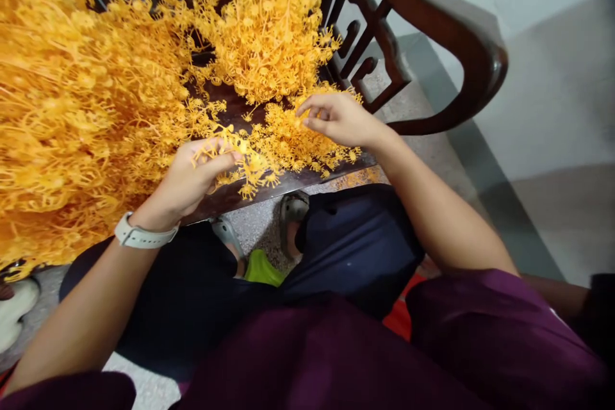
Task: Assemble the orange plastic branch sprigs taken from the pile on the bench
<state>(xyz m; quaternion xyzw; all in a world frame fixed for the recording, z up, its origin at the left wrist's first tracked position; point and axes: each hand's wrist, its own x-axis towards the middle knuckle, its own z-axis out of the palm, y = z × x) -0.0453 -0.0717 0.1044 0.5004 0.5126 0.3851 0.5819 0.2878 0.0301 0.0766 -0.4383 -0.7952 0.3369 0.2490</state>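
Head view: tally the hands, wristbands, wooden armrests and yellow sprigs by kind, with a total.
Hands: 2 (left hand, right hand)
Wristband: 1
Wooden armrest: 1
Yellow sprigs: too tangled to count
Total: 4, sprigs left out

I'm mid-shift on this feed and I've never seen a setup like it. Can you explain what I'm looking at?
There's no machine here: these are a person's bare hands, seen in one picture from a head-worn camera looking forward and down. That's why the wearer's lap shows at the bottom.

The surface is a dark wooden bench with a curved armrest. On it lie a large heap of yellow plastic sprigs at left, a rear bunch and a smaller pile near the front edge.

The left hand, wearing a pale watch strap, pinches a sprig. The right hand is at the smaller pile; its grip is unclear.
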